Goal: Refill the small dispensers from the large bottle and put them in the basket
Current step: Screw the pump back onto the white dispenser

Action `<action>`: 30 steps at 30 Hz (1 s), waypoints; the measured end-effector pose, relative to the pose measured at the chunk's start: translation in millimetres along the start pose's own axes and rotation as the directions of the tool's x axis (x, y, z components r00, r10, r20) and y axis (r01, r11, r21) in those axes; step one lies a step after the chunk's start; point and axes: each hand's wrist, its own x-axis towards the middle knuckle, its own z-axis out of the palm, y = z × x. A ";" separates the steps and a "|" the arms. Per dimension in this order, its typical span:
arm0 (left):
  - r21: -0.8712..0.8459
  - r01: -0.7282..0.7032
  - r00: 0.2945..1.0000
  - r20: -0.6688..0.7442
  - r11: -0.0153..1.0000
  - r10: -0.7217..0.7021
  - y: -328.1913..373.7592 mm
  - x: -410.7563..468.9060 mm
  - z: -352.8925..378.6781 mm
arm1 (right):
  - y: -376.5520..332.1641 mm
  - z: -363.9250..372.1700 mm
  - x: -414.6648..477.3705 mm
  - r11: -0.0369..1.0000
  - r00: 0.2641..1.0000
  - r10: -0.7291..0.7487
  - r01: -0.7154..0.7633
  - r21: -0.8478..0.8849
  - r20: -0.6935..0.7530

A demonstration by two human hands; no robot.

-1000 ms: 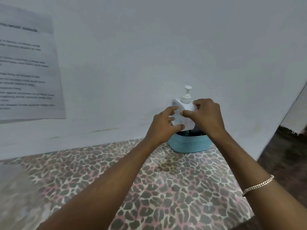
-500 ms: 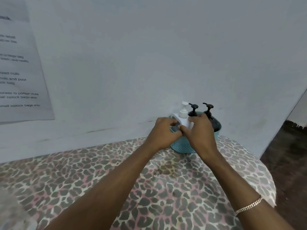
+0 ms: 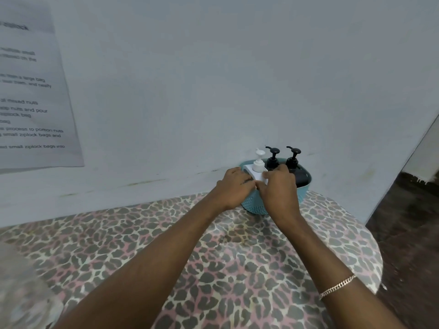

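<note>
At the far edge of a leopard-print table [image 3: 213, 257], against a pale wall, a person's left hand [image 3: 234, 188] and right hand [image 3: 279, 188] both clamp the squared body of a white dispenser [image 3: 257, 169]. It is held in the left end of a teal basket [image 3: 254, 207] beside two black dispensers [image 3: 272, 160] (pump heads upright, just behind the right knuckles). The fit looks tight: an off-centre push could tip the light basket or skid it on the cloth. The right hand, on drawing away, could catch a black pump and topple it. Whether the white dispenser rests on the basket floor cannot be told; the hands hide it.
</note>
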 end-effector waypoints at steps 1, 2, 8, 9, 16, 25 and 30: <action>0.018 0.003 1.000 0.008 1.000 -0.003 0.9 -0.8 0.1 | 1.2 1.0 -0.4 1.000 1.000 -0.007 0.007 -0.015 0.003; 0.031 0.001 1.000 0.016 1.000 -0.001 2.6 -2.3 0.0 | 1.9 1.2 -1.3 0.999 1.000 -0.018 0.018 -0.027 0.001; 0.033 -0.040 0.999 -0.012 0.999 0.040 17.0 -29.1 -4.4 | -2.7 -7.0 -7.1 0.996 0.997 -0.076 0.077 -0.047 0.018; 0.025 -0.036 0.999 -0.034 0.999 0.037 19.1 -37.2 -6.5 | -3.4 -8.4 -8.2 0.998 0.998 -0.064 0.064 -0.026 0.016; 0.018 -0.005 0.974 -0.226 1.000 0.009 13.5 -113.8 -21.8 | -28.1 -26.7 -44.1 0.979 0.990 -0.082 0.102 0.176 -0.114; -0.041 0.048 0.919 -0.391 0.998 -0.060 -13.7 -238.1 -25.7 | -84.3 -41.4 -148.5 0.900 0.984 -0.163 0.179 0.399 -0.073; -0.038 0.041 0.883 -0.466 0.998 -0.054 -14.3 -305.0 -34.5 | -117.9 -51.0 -196.9 0.848 0.969 -0.242 0.236 0.475 -0.050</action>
